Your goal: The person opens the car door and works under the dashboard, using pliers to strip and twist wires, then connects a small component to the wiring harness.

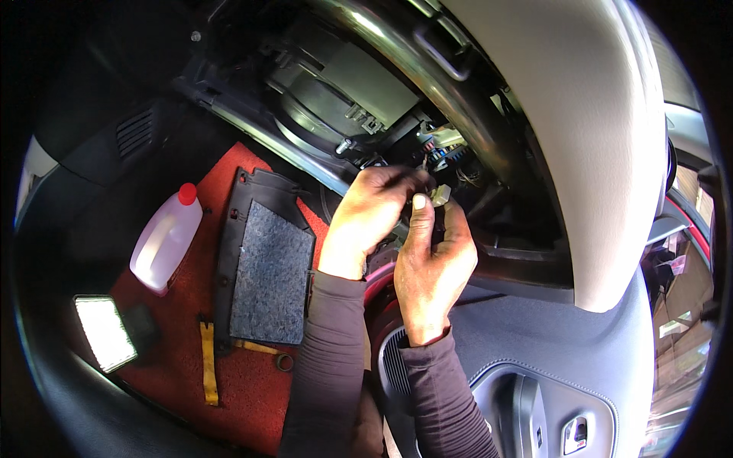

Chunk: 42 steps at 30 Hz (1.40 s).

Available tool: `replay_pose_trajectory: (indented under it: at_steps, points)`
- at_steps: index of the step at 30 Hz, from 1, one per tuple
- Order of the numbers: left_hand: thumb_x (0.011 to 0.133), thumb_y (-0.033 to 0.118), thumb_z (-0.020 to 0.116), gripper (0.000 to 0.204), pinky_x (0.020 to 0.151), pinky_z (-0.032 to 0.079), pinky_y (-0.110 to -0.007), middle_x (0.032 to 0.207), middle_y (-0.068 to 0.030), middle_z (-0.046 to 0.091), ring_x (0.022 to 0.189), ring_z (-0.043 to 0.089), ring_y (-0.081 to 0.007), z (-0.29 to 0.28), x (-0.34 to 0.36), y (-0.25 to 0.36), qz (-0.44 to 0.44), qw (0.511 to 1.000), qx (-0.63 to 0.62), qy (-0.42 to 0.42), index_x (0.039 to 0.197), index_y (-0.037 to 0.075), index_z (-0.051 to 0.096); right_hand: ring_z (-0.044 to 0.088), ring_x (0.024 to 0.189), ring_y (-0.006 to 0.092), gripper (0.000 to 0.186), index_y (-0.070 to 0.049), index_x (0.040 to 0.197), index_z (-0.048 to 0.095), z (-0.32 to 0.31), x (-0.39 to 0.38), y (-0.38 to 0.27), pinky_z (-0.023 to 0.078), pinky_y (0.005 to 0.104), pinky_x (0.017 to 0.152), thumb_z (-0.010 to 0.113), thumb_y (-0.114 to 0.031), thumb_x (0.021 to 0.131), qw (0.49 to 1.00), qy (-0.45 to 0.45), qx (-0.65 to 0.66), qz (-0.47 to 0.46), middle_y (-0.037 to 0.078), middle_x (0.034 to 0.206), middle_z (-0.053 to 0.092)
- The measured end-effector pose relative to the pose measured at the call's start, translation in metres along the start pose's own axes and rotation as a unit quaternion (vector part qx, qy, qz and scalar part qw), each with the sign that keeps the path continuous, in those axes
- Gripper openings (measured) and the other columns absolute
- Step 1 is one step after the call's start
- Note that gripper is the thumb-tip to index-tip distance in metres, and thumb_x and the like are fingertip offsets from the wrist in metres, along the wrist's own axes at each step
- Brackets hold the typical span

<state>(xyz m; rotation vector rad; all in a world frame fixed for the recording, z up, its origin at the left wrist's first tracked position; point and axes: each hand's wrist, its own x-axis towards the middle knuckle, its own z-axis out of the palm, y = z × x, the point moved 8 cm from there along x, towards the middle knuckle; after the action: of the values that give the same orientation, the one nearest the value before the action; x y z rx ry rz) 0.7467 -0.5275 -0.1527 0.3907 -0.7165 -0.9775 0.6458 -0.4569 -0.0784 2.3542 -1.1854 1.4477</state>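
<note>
I see a big, smooth, pale car panel (580, 130) up and to the right of the fingers (457, 220). A blue-gray car door (565, 328) is below them and to the right. The red mat (164, 328) is on the floor, off to the left of the fingers. A shiny, thick bar (450, 99) runs past just beyond them. Left of the fingers, a black board (273, 275) with a fuzzy gray middle lies on the mat. The right hand (435, 267) is pinching a small whitish block (440, 195) between thumb and finger. The left hand (366, 214) is right beside it with its fingers curled in, but I can't tell what they grip, because their tips are hidden. Farther left of the fingers is a pale jug (166, 240) with a red cap. Past that, lower down, a lamp (105, 333) shines very bright. A yellow strip (208, 362) is down and left of the fingers. Tiny blue and red bits (440, 155) sit just beyond the fingertips.
</note>
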Motion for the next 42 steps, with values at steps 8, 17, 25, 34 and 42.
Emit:
replay_pose_trajectory:
  at_steps: [8,17,25,34,42]
  points:
    - [0.089,0.018,0.070,0.028,0.078,0.054,-0.032,0.096,-0.0154,0.079,0.084,0.071,-0.0170,0.012,0.048,-0.016,-0.035,0.986,0.161,-0.013,0.106,-0.002,0.079,0.051,0.078,0.0072,0.054,0.004,0.153,0.044,-0.017,-0.028,-0.005,0.046,0.0237,0.072,0.059,-0.018,0.106,0.993,-0.086,0.054,0.056,0.005,0.094,0.063]
    - [0.099,0.015,0.060,0.030,0.095,0.049,-0.036,0.121,-0.0207,0.073,0.113,0.067,-0.0264,0.033,0.106,-0.094,-0.092,0.993,0.056,0.055,0.120,-0.005,0.068,0.055,0.085,0.0270,0.048,0.007,0.143,0.052,-0.092,-0.104,0.016,0.048,0.0384,0.083,0.057,-0.011,0.099,0.976,-0.190,-0.080,0.073,0.018,0.098,0.059]
    - [0.097,0.011,0.048,0.033,0.088,0.052,-0.036,0.120,-0.0141,0.073,0.112,0.069,-0.0268,0.048,0.121,-0.099,-0.005,0.869,0.491,-0.056,0.118,0.000,0.071,0.054,0.073,0.0257,0.048,0.008,0.139,0.055,-0.098,-0.156,0.048,0.047,0.0379,0.074,0.062,-0.004,0.092,0.955,-0.247,-0.109,0.124,0.016,0.088,0.052]
    - [0.096,0.014,0.056,0.033,0.087,0.052,-0.033,0.125,-0.0109,0.074,0.119,0.069,-0.0245,0.041,0.113,-0.098,-0.119,0.923,0.366,0.007,0.124,0.004,0.072,0.053,0.073,0.0289,0.046,0.008,0.135,0.057,-0.090,-0.171,0.050,0.047,0.0407,0.072,0.062,-0.005,0.092,0.947,-0.281,-0.121,0.101,0.018,0.088,0.052]
    - [0.095,0.013,0.062,0.023,0.079,0.053,-0.033,0.110,-0.0047,0.078,0.105,0.073,-0.0215,0.029,0.123,-0.139,-0.184,0.970,0.064,0.149,0.113,0.010,0.077,0.057,0.076,0.0347,0.042,0.010,0.129,0.058,-0.082,-0.188,0.054,0.048,0.0439,0.072,0.059,0.000,0.088,0.945,-0.297,-0.104,0.094,0.022,0.092,0.055]
